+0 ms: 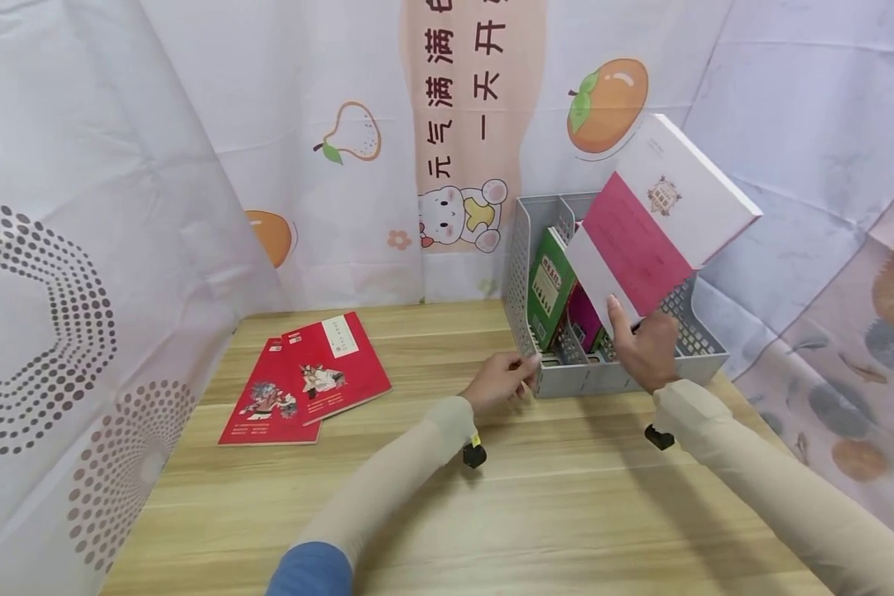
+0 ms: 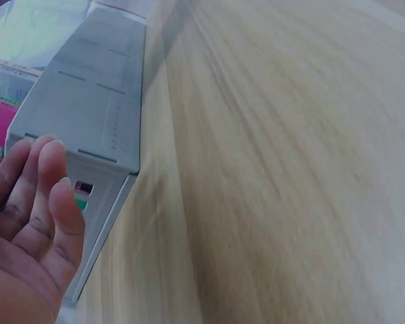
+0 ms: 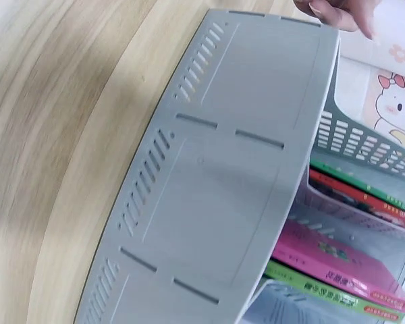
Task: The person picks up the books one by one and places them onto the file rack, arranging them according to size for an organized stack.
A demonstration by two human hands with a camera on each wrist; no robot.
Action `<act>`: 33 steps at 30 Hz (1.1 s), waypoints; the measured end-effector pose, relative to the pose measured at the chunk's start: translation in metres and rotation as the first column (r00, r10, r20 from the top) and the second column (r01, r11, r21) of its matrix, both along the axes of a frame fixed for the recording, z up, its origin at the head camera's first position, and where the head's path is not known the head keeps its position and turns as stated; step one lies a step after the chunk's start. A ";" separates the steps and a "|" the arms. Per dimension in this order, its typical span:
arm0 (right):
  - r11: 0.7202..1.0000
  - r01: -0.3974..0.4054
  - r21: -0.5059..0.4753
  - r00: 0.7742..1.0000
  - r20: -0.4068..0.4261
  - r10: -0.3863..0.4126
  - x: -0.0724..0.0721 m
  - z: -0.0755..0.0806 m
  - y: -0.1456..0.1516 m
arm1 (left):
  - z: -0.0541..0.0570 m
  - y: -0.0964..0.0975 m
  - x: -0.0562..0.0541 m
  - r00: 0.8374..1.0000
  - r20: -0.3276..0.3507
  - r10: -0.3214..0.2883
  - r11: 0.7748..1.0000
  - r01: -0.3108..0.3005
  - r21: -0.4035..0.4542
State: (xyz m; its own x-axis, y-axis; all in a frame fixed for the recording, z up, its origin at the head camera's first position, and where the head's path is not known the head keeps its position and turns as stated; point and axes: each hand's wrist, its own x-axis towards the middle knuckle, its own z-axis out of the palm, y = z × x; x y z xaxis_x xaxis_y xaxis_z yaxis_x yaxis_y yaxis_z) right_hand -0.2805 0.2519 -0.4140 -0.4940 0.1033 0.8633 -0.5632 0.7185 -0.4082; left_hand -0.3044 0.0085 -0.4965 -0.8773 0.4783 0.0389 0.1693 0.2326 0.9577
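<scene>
A white book with a pink band point(image 1: 641, 240) is held up at a tilt over the grey file rack point(image 1: 603, 377). My right hand point(image 1: 646, 343) grips its lower edge, thumb lying on the cover; the book hides part of the rack. At the rack's front left corner, my left hand point(image 1: 502, 381) holds the edge with its fingertips. In the left wrist view, the slightly bent fingers point(image 2: 66, 209) lie against that corner. Inside the rack stand a green book point(image 1: 550, 285) and a magenta book point(image 1: 584, 319). The right wrist view shows the rack's front wall point(image 3: 216, 169), not the right hand.
Two red booklets point(image 1: 335, 368) overlap on the left part of the wooden table point(image 1: 432, 497). A printed curtain point(image 1: 343, 223) hangs behind the table and at both sides. The rack stands at the table's back right, with dividers between its compartments.
</scene>
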 end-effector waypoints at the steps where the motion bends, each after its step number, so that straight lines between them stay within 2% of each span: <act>1: 1.000 0.008 -0.010 1.000 -0.005 -0.008 0.000 0.001 0.001 | 0.000 0.001 0.000 1.000 0.007 0.007 1.000 -0.007 0.010; 5: 0.999 0.022 -0.036 0.999 -0.026 -0.023 0.000 0.004 0.008 | -0.003 0.005 0.000 0.999 0.014 0.035 0.999 -0.036 0.033; 17: 0.993 0.100 -0.060 0.995 -0.018 -0.101 0.005 0.024 0.035 | -0.007 0.012 0.002 0.998 0.028 0.058 0.998 -0.059 0.028; 19: 0.987 0.154 -0.042 0.988 0.018 -0.153 0.007 0.028 0.041 | -0.007 0.013 0.002 0.998 0.031 0.056 0.998 -0.057 0.028; 22: 0.970 0.245 -0.007 0.964 0.104 -0.243 0.011 0.033 0.052 | -0.007 0.014 0.002 0.998 0.036 0.051 0.998 -0.052 0.024; 23: 0.968 0.252 -0.008 0.961 0.115 -0.250 0.011 0.034 0.056 | -0.006 0.014 0.002 0.998 0.034 0.049 0.998 -0.050 0.023; 25: 0.969 0.244 -0.037 0.965 0.104 -0.239 0.010 0.036 0.063 | -0.005 0.014 0.003 0.999 0.028 0.043 0.999 -0.044 0.018; 29: 0.974 0.187 -0.130 0.982 -0.004 -0.189 0.003 0.035 0.076 | -0.004 0.014 0.004 0.999 0.027 0.038 0.999 -0.039 0.011; 33: 0.960 0.228 -0.163 0.973 -0.006 -0.233 0.001 0.036 0.089 | -0.003 0.015 0.005 0.999 0.025 0.040 0.999 -0.040 0.005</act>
